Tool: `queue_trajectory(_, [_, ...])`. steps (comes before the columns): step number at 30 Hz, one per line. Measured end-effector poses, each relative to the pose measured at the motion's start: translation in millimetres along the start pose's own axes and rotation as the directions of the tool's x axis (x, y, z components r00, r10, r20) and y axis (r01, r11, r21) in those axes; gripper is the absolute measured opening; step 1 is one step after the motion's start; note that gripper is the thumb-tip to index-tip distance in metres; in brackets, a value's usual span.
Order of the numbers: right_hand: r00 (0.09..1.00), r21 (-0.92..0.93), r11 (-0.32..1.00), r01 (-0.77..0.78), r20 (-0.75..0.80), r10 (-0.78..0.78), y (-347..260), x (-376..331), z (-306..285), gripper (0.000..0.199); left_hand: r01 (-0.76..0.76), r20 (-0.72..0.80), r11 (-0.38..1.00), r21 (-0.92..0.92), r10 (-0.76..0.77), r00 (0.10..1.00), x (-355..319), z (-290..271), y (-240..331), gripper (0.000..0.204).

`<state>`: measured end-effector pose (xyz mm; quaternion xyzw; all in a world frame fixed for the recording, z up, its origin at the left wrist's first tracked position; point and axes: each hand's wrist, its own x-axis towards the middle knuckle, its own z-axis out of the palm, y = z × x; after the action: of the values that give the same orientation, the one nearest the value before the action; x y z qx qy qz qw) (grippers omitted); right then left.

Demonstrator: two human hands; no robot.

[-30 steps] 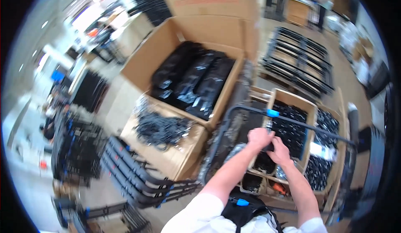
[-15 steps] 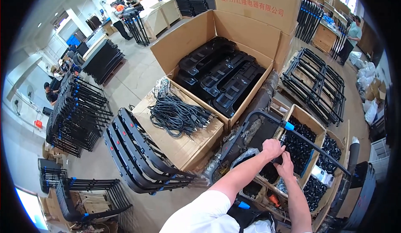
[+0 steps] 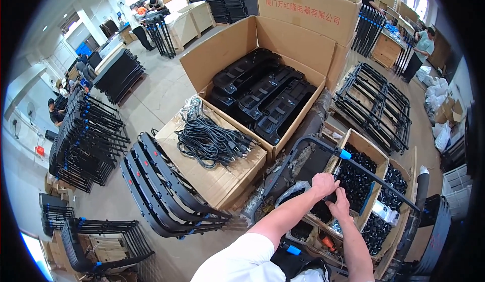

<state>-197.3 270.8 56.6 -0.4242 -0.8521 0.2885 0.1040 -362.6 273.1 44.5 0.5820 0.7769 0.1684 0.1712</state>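
My left hand (image 3: 323,185) is closed around a slim dark piece with a shiny tip (image 3: 337,171). Just below it, the fingers of my right hand (image 3: 340,204) are bent around a black part (image 3: 331,197); whether both belong to one object is hidden by the fingers. A bent black tube frame (image 3: 376,177) with a blue sleeve (image 3: 345,154) lies over the wooden parts bin (image 3: 382,175). Small black parts (image 3: 357,173) fill the bin's compartments beneath and beside my hands. An orange-and-black tool (image 3: 327,241) rests in a lower compartment.
A large open carton (image 3: 299,136) holds black plastic panels (image 3: 273,97). Black cables (image 3: 212,138) lie bundled on a closed carton (image 3: 232,183). Curved black frames (image 3: 169,191) stand at left, a pallet of tube frames (image 3: 374,105) at right. Several people work farther off.
The view has shifted slightly, moving the scene a little leftward. Both hands keep nearly the same hold and place over the bin.
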Motion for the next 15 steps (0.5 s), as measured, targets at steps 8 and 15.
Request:
queue_trajectory(8, [0.993, -0.055, 0.996, 0.072, -0.087, -0.077, 4, -20, 5, 0.065, 0.025, -0.063, 0.999, -0.027, -0.027, 0.998, -21, 2, 7, 0.063])
queue_trajectory(15, [0.983, -0.121, 0.989, 0.085, -0.155, -0.103, -21, -99, -15, 0.069, 0.109, 0.019, 0.973, -0.203, -0.107, 0.994, -92, -6, 32, 0.078])
